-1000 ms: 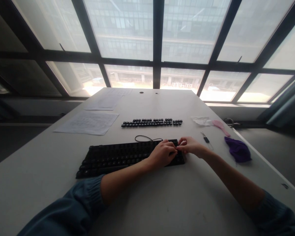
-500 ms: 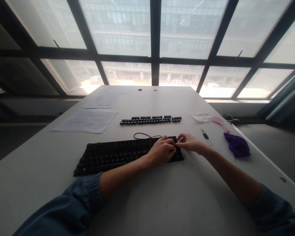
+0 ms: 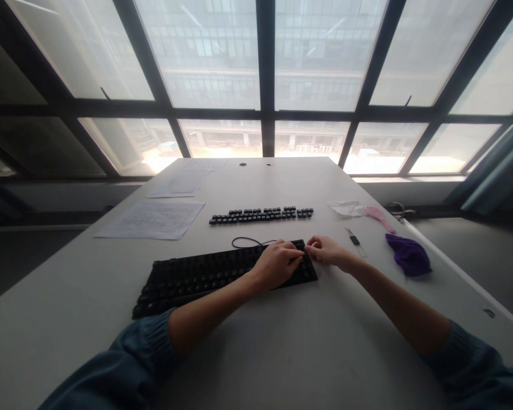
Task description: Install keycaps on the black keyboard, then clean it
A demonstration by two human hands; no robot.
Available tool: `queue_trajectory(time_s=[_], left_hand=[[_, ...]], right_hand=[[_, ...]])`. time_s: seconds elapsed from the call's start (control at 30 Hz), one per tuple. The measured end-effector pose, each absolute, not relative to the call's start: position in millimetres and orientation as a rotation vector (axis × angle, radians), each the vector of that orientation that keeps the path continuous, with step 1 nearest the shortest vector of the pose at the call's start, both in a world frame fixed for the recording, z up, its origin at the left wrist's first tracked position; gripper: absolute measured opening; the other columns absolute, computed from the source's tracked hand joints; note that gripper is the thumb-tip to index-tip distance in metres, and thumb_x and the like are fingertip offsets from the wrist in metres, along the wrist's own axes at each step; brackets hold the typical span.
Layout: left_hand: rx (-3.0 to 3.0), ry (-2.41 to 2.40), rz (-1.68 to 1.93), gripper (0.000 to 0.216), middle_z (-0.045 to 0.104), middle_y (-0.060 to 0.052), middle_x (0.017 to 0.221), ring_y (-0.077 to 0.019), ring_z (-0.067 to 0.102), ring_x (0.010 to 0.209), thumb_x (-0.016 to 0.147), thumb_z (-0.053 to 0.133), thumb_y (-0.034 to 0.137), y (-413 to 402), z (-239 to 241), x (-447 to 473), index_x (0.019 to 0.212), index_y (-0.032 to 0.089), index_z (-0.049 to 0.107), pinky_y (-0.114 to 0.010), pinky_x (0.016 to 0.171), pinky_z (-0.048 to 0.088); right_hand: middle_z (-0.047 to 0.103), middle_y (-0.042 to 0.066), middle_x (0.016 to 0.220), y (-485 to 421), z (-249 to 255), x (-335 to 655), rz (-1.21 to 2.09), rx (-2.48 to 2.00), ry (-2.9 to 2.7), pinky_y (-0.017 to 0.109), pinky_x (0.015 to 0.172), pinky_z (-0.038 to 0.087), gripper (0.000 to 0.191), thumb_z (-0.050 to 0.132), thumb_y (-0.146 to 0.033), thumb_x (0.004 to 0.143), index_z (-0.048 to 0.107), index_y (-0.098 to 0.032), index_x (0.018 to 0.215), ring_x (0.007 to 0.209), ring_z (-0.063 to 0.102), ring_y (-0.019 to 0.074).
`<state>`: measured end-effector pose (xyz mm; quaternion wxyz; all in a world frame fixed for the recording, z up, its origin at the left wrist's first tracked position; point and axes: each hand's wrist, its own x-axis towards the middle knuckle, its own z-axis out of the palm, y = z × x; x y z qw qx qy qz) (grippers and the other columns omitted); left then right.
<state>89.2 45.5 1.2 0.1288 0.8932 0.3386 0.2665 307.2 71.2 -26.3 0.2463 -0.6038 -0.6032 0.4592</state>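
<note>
A black keyboard (image 3: 205, 273) lies across the white table (image 3: 282, 341) in front of me. My left hand (image 3: 277, 263) rests on its right end with the fingers curled onto the keys. My right hand (image 3: 327, 250) is at the keyboard's right edge, fingertips pinched together and meeting the left hand's fingers; what they pinch is too small to make out. A row of loose black keycaps (image 3: 260, 214) lies behind the keyboard. A black cable loop (image 3: 248, 243) lies at the keyboard's back edge.
Printed sheets (image 3: 154, 219) lie at the far left. To the right are a small tool (image 3: 354, 238), a pink brush (image 3: 378, 216), a white tissue (image 3: 346, 208) and a purple cloth (image 3: 408, 256). Large windows stand beyond the table's far edge.
Both hands stay at the keyboard's right end with only slight finger shifts. The view has tilted a little, so everything sits slightly differently in the picture.
</note>
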Motion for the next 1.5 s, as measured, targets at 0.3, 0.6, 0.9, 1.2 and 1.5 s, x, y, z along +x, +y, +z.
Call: queue_trajectory(time_s=[0.3,0.6,0.9,1.2,1.5], left_hand=[[2.45,1.432,0.837,0.029,0.075,-0.007,0.104,-0.0228,0.067,0.098,0.096,0.053,0.033,53.6,31.3,-48.1,0.107,0.021,0.076,-0.034,0.091,0.05],[2.078,2.239,0.582,0.04,0.071,-0.01,0.097,-0.0275,0.069,0.088,0.098,0.038,0.042,4.1,5.9,-183.0,0.122,0.017,0.058,-0.034,0.079,0.049],[1.904,2.178,0.604,0.023,0.063,-0.003,0.072,-0.0239,0.066,0.07,0.095,0.035,0.025,-3.8,-5.8,-189.9,0.11,0.019,0.051,-0.03,0.066,0.042],[2.047,1.721,0.709,0.01,0.065,0.001,0.069,-0.0157,0.06,0.061,0.092,0.05,0.024,18.1,-6.8,-156.2,0.096,0.02,0.058,-0.026,0.061,0.041],[2.36,1.69,0.926,0.017,0.071,-0.008,0.096,-0.0182,0.062,0.078,0.084,0.07,0.023,155.5,-6.7,-161.6,0.098,0.016,0.077,-0.034,0.085,0.049]], right_hand=[[0.066,0.009,0.102,53.1,-22.3,284.9,0.562,-1.761,-1.913,0.03,0.074,0.046,0.023,0.058,-0.035,0.094,0.06,-0.019,0.111,0.086,0.064,0.0201],[0.063,0.009,0.111,25.5,-4.1,225.2,0.489,-1.281,-2.247,0.036,0.091,0.049,0.018,0.057,-0.025,0.095,0.066,-0.021,0.109,0.102,0.061,0.0233],[0.068,0.009,0.108,28.7,-6.2,207.7,0.494,-1.149,-2.47,0.037,0.094,0.048,0.019,0.055,-0.022,0.095,0.072,-0.021,0.104,0.103,0.061,0.0241],[0.072,0.004,0.082,41.5,19.3,247.7,0.461,-1.557,-2.489,0.028,0.068,0.042,0.023,0.052,-0.032,0.095,0.07,-0.022,0.085,0.075,0.066,0.0207],[0.073,0.006,0.093,133.8,35.7,121.4,0.185,-1.288,-2.499,0.027,0.073,0.041,0.016,0.059,-0.023,0.092,0.075,-0.02,0.092,0.085,0.065,0.0197]])
